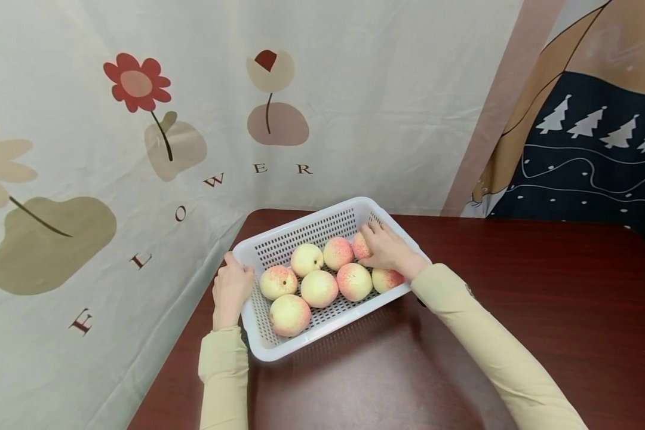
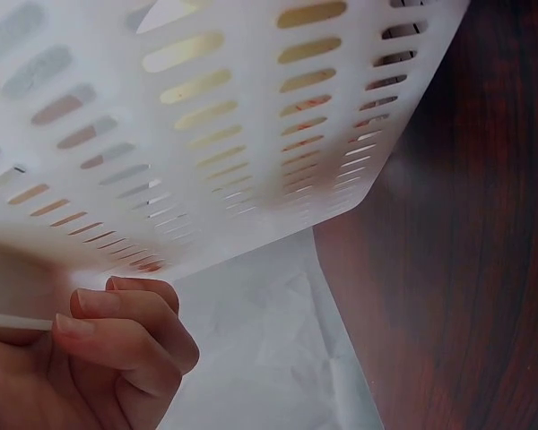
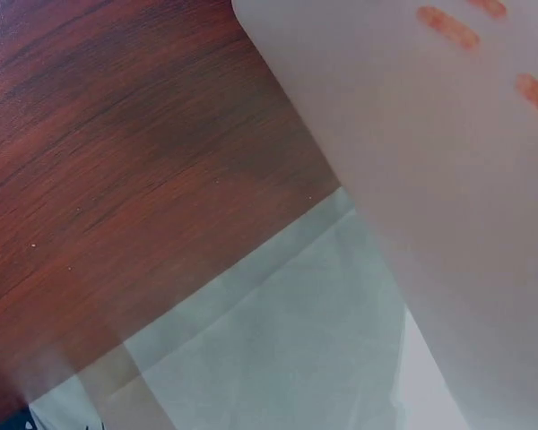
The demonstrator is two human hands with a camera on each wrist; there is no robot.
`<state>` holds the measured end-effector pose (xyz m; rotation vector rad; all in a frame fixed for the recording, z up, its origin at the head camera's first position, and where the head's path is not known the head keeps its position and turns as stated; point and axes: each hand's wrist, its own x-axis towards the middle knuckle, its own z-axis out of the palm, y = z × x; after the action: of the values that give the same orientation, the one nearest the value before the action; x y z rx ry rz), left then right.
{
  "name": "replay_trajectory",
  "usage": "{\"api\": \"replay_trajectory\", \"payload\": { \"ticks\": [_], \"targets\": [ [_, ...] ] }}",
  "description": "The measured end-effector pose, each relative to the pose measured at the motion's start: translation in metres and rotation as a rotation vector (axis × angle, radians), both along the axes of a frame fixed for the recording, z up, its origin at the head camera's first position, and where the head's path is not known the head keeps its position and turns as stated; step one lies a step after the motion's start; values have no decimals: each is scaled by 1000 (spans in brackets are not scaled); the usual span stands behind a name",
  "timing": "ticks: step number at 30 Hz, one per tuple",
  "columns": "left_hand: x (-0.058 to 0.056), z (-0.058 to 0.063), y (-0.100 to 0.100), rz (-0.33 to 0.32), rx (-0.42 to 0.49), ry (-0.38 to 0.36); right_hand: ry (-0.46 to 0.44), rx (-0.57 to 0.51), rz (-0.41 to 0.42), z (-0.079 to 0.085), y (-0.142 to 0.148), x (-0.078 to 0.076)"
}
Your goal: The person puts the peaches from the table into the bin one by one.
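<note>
A white perforated plastic basket (image 1: 333,327) holds several pale yellow and pink peaches (image 1: 319,289). My left hand (image 1: 231,289) grips the rim at the basket's left end. In the left wrist view the fingers (image 2: 130,327) curl under that rim, close to the slotted wall (image 2: 251,76). Inside the right end of the basket, my right hand (image 1: 388,246) holds a pinkish peach (image 1: 361,246), partly covered by the fingers. Just below that wrist lies another peach (image 1: 385,279). The right wrist view shows the basket's outer wall (image 3: 386,125) but not the right hand.
The basket is over a dark red wooden table (image 1: 516,298), near its back left corner. A pale cloth (image 1: 381,119) with printed flowers hangs along the back and left. Farther right, a dark printed panel (image 1: 596,161) shows white trees.
</note>
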<state>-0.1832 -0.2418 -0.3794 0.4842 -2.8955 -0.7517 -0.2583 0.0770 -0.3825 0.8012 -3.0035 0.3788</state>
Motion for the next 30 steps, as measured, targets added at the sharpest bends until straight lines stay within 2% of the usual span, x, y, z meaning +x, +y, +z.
{"api": "replay_trajectory", "payload": {
  "ticks": [11,19,25,30],
  "targets": [
    [0,-1,1,10,1,4,74,8,11,-3,1,4],
    [0,1,1,7,-4,-1,181,95,2,1,0,6],
    [0,1,0,2,-8,0,123,122,-22,5,-1,6],
    [-1,0,0,4,-8,5,102,115,6,3,0,6]
  ]
}}
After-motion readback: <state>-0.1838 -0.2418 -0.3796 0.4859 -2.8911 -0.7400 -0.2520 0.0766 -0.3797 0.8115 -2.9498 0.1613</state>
